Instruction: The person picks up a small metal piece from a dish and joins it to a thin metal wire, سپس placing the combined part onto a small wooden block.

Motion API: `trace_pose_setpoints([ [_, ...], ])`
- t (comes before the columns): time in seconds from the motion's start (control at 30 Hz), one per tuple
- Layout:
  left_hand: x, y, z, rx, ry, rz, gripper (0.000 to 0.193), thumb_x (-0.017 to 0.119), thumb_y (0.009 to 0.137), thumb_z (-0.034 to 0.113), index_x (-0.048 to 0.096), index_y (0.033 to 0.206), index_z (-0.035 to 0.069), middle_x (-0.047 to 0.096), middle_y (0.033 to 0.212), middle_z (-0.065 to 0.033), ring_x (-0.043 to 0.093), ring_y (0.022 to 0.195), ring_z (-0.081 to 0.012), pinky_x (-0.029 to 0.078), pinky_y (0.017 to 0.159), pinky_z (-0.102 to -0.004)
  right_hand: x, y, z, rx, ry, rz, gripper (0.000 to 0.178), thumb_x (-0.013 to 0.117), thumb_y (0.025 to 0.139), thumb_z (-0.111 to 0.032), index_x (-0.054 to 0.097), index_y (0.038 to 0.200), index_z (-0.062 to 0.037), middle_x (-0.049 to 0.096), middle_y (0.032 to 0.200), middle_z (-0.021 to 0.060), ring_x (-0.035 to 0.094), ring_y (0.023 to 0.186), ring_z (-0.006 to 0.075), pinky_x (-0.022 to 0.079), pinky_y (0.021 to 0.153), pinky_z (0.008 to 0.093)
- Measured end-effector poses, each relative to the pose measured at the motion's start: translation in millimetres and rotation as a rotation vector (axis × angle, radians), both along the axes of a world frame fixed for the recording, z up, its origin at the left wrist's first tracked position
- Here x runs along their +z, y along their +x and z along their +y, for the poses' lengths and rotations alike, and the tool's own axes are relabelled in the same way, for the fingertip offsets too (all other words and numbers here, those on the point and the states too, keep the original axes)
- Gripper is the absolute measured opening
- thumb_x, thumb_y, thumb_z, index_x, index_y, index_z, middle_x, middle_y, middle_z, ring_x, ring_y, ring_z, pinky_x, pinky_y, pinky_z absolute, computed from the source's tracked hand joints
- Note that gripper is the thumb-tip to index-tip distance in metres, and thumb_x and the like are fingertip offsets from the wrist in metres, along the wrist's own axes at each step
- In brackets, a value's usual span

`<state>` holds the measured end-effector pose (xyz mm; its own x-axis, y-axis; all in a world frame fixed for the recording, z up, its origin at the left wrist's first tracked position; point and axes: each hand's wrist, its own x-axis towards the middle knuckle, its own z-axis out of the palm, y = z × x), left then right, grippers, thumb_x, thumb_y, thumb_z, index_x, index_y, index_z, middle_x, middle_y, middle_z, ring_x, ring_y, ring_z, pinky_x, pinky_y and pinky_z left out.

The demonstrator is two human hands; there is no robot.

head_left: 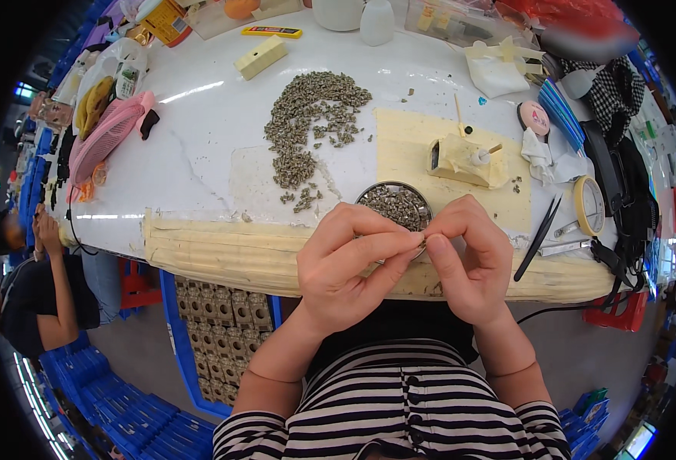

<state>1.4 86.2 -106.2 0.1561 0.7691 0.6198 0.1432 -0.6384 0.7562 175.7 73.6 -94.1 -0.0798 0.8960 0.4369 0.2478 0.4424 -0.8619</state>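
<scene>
My left hand point(346, 264) and my right hand point(472, 261) meet fingertip to fingertip at the table's front edge. Both are closed in a pinch around something tiny, too small and covered to make out. Just behind the fingers stands a round metal dish point(428, 201) filled with small metal parts point(393, 204); my hands hide its near side. Farther back, a large heap of similar small grey metal parts point(319, 111) spreads over the white tabletop.
Right of the dish sits a tape-covered block point(464, 162) with a small stick in it. Black tweezers point(537, 239) and a tape roll point(588, 205) lie farther right. Below the table's left edge is a blue crate point(175, 337) of metal castings. Another person point(47, 299) sits at far left.
</scene>
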Motion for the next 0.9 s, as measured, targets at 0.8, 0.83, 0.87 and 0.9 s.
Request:
trace_pose_setpoints([
  [0.8,0.2,0.0,-0.3,0.051,0.016,-0.007,0.027,0.08,0.072,-0.006,0.076,0.096,0.004,0.068,0.087,-0.0056,0.062,0.077,-0.0185,0.048,0.065,-0.0276,6.8,-0.2,-5.9,-0.071,0.131,-0.133,0.009,0.076,0.079,-0.004,0.073,0.087,-0.0017,0.069,0.083,0.009,0.06,0.074,0.0222,0.047,0.069,0.0315],
  [0.83,0.0,-0.4,-0.5,0.042,0.013,-0.01,0.027,0.08,0.072,-0.005,0.076,0.097,0.004,0.068,0.087,-0.0055,0.062,0.077,-0.0184,0.048,0.065,-0.0276,4.9,-0.1,-5.6,-0.05,0.106,-0.111,0.01,0.076,0.079,-0.004,0.072,0.087,-0.0017,0.069,0.082,0.0089,0.06,0.074,0.0222,0.047,0.069,0.0314],
  [0.87,-0.1,-0.9,-0.3,0.028,0.016,-0.006,0.027,0.08,0.072,-0.005,0.076,0.097,0.005,0.068,0.087,-0.0053,0.062,0.077,-0.0183,0.048,0.066,-0.0278,2.0,-0.1,-5.1,-0.029,0.081,-0.09,0.01,0.076,0.078,-0.004,0.072,0.087,-0.0018,0.068,0.082,0.0088,0.06,0.073,0.0221,0.047,0.069,0.0313],
  [0.9,-0.1,-1.2,0.2,0.014,0.019,-0.001,0.028,0.08,0.072,-0.004,0.076,0.098,0.005,0.068,0.088,-0.0052,0.063,0.078,-0.0183,0.048,0.066,-0.028,0.3,-0.1,-4.7,-0.009,0.056,-0.068,0.01,0.077,0.078,-0.004,0.072,0.087,-0.0018,0.068,0.081,0.0088,0.06,0.073,0.022,0.047,0.069,0.0312],
])
